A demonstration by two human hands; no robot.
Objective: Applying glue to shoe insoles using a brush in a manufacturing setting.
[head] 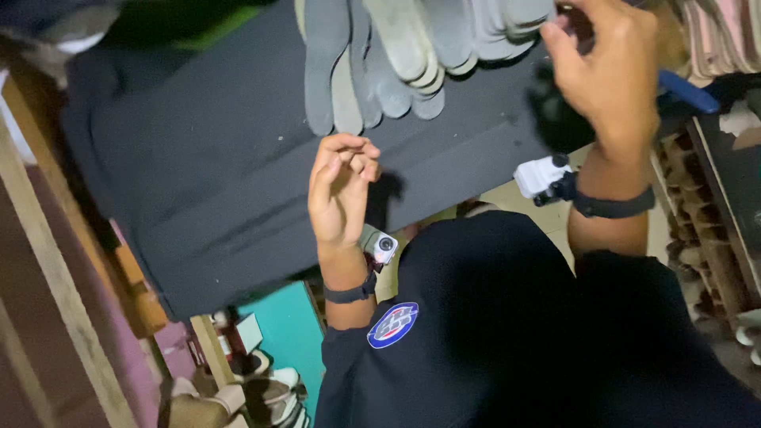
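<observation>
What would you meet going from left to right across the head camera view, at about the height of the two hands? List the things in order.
Wooden post → dark sheet of material → left hand → small wrist camera → white wrist device → right hand → wooden shelving.

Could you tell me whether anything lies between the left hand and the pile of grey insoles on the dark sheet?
Nothing visible does. The left hand hovers with curled fingers over the dark sheet, and only bare sheet separates it from the grey insoles just beyond. The right hand is off to the side at the pile's far edge.
</observation>
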